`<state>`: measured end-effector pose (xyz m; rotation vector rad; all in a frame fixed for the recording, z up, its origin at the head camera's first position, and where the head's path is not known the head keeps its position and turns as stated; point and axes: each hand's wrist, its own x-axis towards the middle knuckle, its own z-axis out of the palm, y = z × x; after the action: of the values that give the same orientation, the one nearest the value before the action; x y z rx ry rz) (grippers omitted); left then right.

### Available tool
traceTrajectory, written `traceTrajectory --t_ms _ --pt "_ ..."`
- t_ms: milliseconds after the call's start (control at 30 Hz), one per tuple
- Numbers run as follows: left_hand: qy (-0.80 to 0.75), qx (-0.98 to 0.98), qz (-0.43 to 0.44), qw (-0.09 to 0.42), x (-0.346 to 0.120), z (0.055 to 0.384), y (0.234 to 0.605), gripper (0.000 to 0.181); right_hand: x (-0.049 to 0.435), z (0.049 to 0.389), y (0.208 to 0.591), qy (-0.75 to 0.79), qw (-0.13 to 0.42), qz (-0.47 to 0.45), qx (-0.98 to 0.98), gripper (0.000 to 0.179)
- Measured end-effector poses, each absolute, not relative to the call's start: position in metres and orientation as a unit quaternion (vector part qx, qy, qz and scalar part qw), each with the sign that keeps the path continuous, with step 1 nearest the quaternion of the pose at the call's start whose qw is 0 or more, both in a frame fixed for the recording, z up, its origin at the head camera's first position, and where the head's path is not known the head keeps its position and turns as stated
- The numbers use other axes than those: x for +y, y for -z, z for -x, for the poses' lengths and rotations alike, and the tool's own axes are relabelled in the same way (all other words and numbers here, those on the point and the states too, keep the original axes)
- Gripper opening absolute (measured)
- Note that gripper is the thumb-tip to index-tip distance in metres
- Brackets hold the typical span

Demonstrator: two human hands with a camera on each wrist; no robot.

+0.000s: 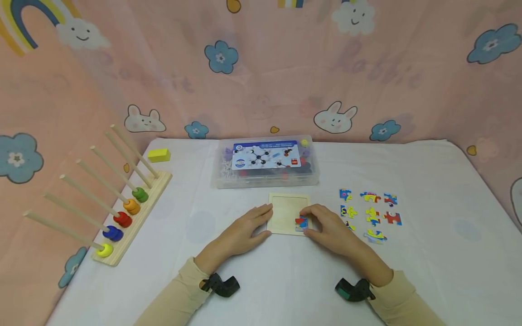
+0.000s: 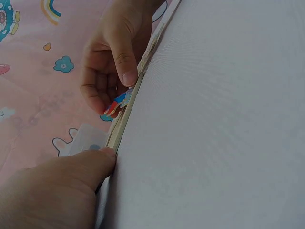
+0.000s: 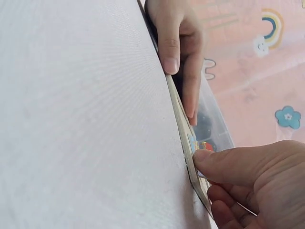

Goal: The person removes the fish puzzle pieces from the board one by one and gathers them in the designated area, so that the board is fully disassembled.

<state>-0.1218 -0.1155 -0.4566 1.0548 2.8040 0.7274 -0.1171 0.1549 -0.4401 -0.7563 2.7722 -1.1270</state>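
A square wooden puzzle tray [image 1: 285, 206] with a raised rim lies flat on the white cloth. Along its left edge rests my left hand [image 1: 244, 231], fingers extended and fingertips at the rim. My right hand [image 1: 330, 230] is over the tray's lower right corner, where thumb and index finger pinch a puzzle piece [image 1: 302, 222] in red, blue and pale blue. In the left wrist view this puzzle piece [image 2: 118, 104] sits tilted between thumb and fingers at the tray's surface. The right wrist view has the right thumb [image 3: 214, 164] partly covering it.
Several loose puzzle pieces [image 1: 372, 216] lie right of the tray, some partly behind the right hand. A clear plastic box [image 1: 267, 179] of molecular model parts stands behind. At left are a wooden peg stand [image 1: 140, 213] with coloured rings and a yellow block [image 1: 159, 155].
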Motion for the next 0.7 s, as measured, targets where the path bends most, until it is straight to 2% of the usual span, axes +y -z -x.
traceTrajectory --t_ms 267,700 --pt "-0.238 0.909 -0.342 0.029 -0.1158 0.1211 0.4572 0.057 0.1519 0.1148 0.4355 0.351 0.044 0.225 0.908 0.041" --pt "-0.24 0.908 -0.342 0.031 -0.115 0.1206 0.4554 0.057 0.1535 0.1146 0.4355 0.333 0.03 0.229 0.914 0.039"
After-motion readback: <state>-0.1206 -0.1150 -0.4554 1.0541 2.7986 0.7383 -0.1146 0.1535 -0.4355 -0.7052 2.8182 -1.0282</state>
